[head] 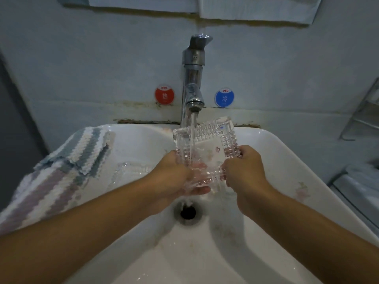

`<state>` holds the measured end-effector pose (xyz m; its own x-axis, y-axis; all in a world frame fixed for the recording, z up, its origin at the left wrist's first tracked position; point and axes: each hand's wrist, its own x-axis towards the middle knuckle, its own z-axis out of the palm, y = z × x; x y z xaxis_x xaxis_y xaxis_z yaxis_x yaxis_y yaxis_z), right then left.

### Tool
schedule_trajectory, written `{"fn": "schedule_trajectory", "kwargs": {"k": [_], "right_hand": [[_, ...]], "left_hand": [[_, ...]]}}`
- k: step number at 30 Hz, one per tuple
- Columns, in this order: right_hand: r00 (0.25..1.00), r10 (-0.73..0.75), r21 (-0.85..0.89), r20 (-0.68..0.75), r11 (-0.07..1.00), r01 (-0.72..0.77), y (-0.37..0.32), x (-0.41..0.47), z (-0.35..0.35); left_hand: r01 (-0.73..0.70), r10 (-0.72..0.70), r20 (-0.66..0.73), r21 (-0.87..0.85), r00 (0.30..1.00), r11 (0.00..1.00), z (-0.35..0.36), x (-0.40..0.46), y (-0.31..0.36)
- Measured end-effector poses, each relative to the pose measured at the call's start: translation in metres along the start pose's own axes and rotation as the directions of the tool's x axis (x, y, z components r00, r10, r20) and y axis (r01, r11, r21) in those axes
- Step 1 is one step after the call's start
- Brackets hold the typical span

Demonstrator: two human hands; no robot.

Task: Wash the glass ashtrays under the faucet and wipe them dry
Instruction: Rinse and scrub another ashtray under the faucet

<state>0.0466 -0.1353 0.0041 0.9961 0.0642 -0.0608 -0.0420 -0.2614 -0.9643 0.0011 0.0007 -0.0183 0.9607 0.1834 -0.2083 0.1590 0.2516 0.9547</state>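
Note:
A square cut-glass ashtray (209,144) is tilted up under the chrome faucet (193,83), and a stream of water (192,138) runs down onto it. My left hand (176,177) grips its near left corner from below, fingers showing through the glass. My right hand (244,167) grips its right edge. A second glass ashtray (131,171) lies on the sink's left ledge, beside the towel.
The white sink (287,171) has its open drain (187,213) just below my hands. A striped towel (67,167) drapes over the left rim. Red and blue hot and cold stickers (164,94) flank the faucet. A metal rack (365,115) stands at the right.

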Motion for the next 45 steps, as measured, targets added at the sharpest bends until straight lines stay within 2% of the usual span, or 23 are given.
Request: {"fn": "schedule_trajectory", "kwargs": {"k": [4, 15, 23, 28, 34, 39, 42, 45], "right_hand": [[1.0, -0.015, 0.004, 0.02, 1.0, 0.015, -0.002, -0.003, -0.001], [0.998, 0.051, -0.004, 0.034, 0.999, -0.051, 0.002, 0.003, 0.001], [0.998, 0.036, -0.034, 0.041, 0.999, -0.035, 0.004, 0.004, 0.001], [0.996, 0.061, -0.019, 0.067, 0.998, -0.06, 0.005, 0.003, 0.003], [0.992, 0.107, 0.003, 0.061, 0.994, -0.108, 0.008, 0.007, 0.005], [0.987, 0.124, 0.035, 0.105, 0.991, -0.128, 0.012, 0.007, 0.004], [0.986, 0.079, 0.04, 0.149, 0.995, -0.086, 0.011, 0.004, 0.002], [0.975, 0.038, 0.029, 0.219, 0.999, -0.046, 0.011, -0.001, 0.004]], "left_hand": [[0.038, -0.04, -0.031, -0.047, 0.999, 0.998, -0.001, 0.004, -0.003], [-0.042, 0.065, -0.1, 0.214, 0.993, 0.976, 0.002, 0.0, -0.006], [0.034, -0.017, -0.113, 0.151, 0.993, 0.988, 0.002, -0.001, -0.004], [0.002, 0.033, -0.169, 0.204, 0.985, 0.979, 0.003, -0.006, -0.001], [-0.058, 0.103, -0.145, 0.286, 0.984, 0.956, 0.005, -0.008, 0.002], [-0.061, 0.124, -0.139, 0.39, 0.982, 0.919, 0.005, -0.007, 0.005], [-0.037, 0.101, -0.152, 0.375, 0.983, 0.926, 0.004, -0.006, 0.009], [-0.058, 0.152, -0.216, 0.387, 0.965, 0.92, 0.005, -0.011, 0.015]]}}
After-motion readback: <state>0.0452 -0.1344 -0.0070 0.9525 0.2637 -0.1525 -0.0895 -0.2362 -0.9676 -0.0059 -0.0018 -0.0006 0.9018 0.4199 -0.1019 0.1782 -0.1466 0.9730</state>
